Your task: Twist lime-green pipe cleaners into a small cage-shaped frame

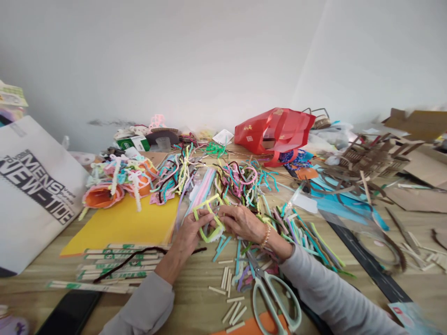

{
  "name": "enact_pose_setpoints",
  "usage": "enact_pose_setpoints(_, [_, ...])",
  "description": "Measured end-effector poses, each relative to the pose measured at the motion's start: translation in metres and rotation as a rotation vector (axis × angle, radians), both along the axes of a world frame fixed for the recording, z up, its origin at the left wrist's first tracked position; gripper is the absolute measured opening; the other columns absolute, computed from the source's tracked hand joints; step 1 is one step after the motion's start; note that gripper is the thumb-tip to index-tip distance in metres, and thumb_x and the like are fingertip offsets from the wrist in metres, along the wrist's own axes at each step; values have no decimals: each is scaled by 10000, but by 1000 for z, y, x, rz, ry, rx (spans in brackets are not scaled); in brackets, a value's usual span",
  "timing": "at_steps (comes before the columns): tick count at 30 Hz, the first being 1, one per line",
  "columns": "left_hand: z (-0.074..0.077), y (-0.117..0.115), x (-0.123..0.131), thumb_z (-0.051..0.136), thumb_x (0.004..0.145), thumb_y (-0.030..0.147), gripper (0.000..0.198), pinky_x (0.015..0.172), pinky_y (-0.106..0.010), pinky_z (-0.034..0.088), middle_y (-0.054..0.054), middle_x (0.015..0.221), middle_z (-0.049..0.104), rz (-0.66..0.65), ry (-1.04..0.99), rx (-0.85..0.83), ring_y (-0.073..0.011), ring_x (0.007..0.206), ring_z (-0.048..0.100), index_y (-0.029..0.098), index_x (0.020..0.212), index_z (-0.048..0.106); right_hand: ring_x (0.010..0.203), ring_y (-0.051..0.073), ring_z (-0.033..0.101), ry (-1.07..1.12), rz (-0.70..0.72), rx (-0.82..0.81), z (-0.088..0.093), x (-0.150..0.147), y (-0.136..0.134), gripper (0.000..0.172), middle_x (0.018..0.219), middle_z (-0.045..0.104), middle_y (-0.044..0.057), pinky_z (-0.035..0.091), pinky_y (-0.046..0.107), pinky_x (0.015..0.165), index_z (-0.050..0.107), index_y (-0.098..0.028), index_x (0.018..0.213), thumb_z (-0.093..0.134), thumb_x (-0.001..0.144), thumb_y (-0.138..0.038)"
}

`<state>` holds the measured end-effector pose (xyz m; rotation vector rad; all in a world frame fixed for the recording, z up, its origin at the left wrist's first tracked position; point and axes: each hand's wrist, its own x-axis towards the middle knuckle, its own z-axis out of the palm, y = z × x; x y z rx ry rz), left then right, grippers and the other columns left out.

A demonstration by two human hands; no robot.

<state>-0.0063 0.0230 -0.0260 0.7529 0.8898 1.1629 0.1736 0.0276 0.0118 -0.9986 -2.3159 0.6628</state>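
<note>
My left hand and my right hand both grip a lime-green pipe cleaner bent into a closed, angular frame. The frame is held up just above the table, between my fingertips. A beaded bracelet circles my right wrist. Loose pipe cleaners in many colours lie in a heap beyond my hands, and cut pieces spread to the right. Pale green-handled scissors rest below my right forearm. Under my left wrist lies a dark brown pipe cleaner.
A yellow sheet and paper-sleeved chopsticks lie left, near pipe-cleaner flowers. Short wooden sticks lie near me. A black phone, white tote bag, red bag, cardboard model and black ruler surround the work.
</note>
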Motion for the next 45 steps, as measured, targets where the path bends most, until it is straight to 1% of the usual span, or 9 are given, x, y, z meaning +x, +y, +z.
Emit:
enact_pose_setpoints(4, [3,-1,2,838,529,247,279,522,-206,458,14,543,636,-10,15,-15,-86,463,554,116,676,640,552,94,454,-15,13,5,-1,-1,0,152,610,514,-31,342,196,579,571,-169,804,449,893,-150])
enact_pose_setpoints(12, [5,-4,1,766,612,369,273,526,-219,417,-3,564,617,-2,261,119,-110,507,532,122,609,650,569,96,460,-45,-24,20,-3,-1,1,128,609,512,-29,351,196,602,554,-167,815,456,897,-173])
enact_pose_setpoints(17, [16,-8,0,708,662,374,245,590,-227,409,-18,571,631,36,494,270,-140,572,532,151,570,667,560,91,484,6,-16,-46,-5,-1,1,147,616,561,-18,347,192,573,573,-157,816,471,905,-216])
enact_pose_setpoints(20, [17,-9,1,681,680,340,219,628,-235,407,-12,569,625,62,550,319,-151,595,535,167,546,662,526,85,482,58,-3,-120,-5,-2,2,188,592,572,-24,331,184,526,591,-156,828,477,915,-277])
enact_pose_setpoints(24, [12,-8,3,695,661,335,212,643,-245,402,-9,560,614,97,551,317,-160,600,530,172,532,654,466,74,460,121,-18,-222,-7,-4,2,202,558,551,-34,322,177,472,592,-150,801,480,906,-282])
enact_pose_setpoints(28, [10,-9,4,720,638,332,207,659,-243,406,-4,576,619,94,480,278,-154,618,536,163,535,658,453,70,443,172,-41,-241,-9,-7,1,212,536,531,-38,319,173,454,577,-148,749,485,893,-272])
enact_pose_setpoints(32, [8,-9,6,736,632,338,197,653,-240,419,-5,615,643,74,400,206,-149,627,554,149,608,688,449,68,442,201,-61,-264,-10,-8,1,214,527,530,-39,317,172,453,560,-149,720,491,884,-268])
enact_pose_setpoints(38, [1,-7,8,779,571,329,240,691,-269,449,-29,676,690,46,301,148,-176,662,602,136,694,708,439,65,449,248,-69,-321,-13,-7,3,219,526,531,-42,319,168,442,532,-154,707,486,881,-279])
enact_pose_setpoints(45, [-6,-6,7,760,605,307,220,754,-277,442,-27,725,709,88,371,205,-189,742,613,149,757,737,426,61,443,284,-78,-355,-13,-7,3,220,515,518,-44,315,161,419,520,-155,702,501,873,-292])
